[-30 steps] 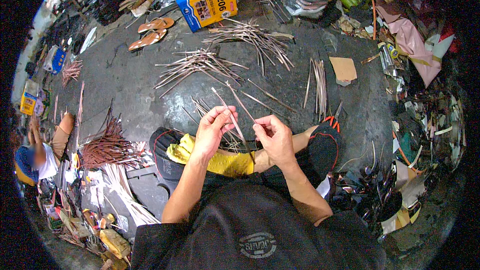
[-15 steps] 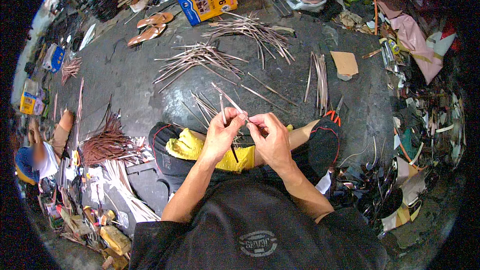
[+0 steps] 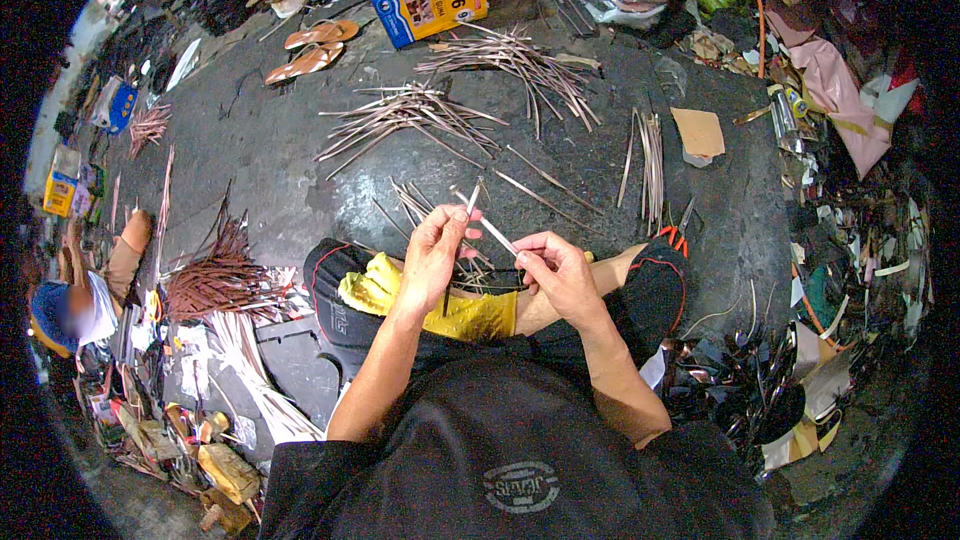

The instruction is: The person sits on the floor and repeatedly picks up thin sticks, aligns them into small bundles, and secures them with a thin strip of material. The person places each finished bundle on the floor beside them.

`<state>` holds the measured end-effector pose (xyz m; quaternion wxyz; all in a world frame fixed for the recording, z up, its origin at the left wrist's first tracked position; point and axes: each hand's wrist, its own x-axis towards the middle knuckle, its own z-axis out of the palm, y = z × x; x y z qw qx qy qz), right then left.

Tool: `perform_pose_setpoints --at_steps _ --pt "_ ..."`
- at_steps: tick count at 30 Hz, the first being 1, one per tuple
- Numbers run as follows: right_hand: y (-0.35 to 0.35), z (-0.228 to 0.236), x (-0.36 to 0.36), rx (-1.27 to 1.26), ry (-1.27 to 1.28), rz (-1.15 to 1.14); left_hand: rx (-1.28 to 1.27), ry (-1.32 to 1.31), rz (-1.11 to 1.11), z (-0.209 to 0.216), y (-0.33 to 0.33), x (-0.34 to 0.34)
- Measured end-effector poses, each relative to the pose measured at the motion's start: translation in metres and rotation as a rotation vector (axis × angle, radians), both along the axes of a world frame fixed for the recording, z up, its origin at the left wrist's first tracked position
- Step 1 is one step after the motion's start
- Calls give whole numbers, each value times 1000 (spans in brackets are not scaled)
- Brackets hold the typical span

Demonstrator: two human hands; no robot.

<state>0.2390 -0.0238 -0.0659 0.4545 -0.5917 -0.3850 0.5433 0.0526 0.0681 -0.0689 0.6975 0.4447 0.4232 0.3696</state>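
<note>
- In the head view, just beyond the yellow cloth point(image 3: 482, 317), we see our left hand point(image 3: 436, 248) nearly closed, thumb and fingers pinching one thin strip point(image 3: 474, 200).
- Beyond the cloth's right end, our right hand point(image 3: 562, 276), fingers curled, pinches a second strip point(image 3: 496, 234) slanting toward our left fingertips.
- Farther beyond the cloth we see a strip pile point(image 3: 410, 118).
</note>
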Motion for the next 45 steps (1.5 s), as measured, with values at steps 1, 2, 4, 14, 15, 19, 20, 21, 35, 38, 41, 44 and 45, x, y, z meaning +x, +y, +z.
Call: perform_pose_setpoints --at_steps 1,2,4,14,15,19,20,21,35,38,41,44,45 --pt "0 -1 2 11 21 43 23 35 -32 1 2 -2" --pt "1 -3 2 -5 32 76 57 57 -71 1 6 -5" --pt "3 -4 2 -27 29 99 84 84 -117 1 10 -7" --pt "25 2 -15 104 -185 27 -287 -256 -101 -9 26 -7" --pt "25 2 -16 122 -242 8 -306 -274 -89 -9 27 -9" --pt "23 2 -14 141 -384 -54 -328 -281 -102 -13 29 -15" --pt "22 3 -13 131 -401 -70 -333 -287 -122 -14 31 -17" --pt "22 3 -12 141 -406 -86 -350 -269 -128 -15 31 -17" --pt "26 5 -9 157 -422 -44 -38 135 -145 -16 37 -9" --pt "34 -8 -7 179 -465 -49 -6 169 -164 -28 50 -7" --pt "47 -32 -5 223 -506 -71 56 296 -220 -54 77 -4" --pt "61 -64 -5 244 -579 -70 116 510 -220 -89 104 3" --pt "65 -76 -6 240 -614 -68 126 599 -228 -100 111 5"
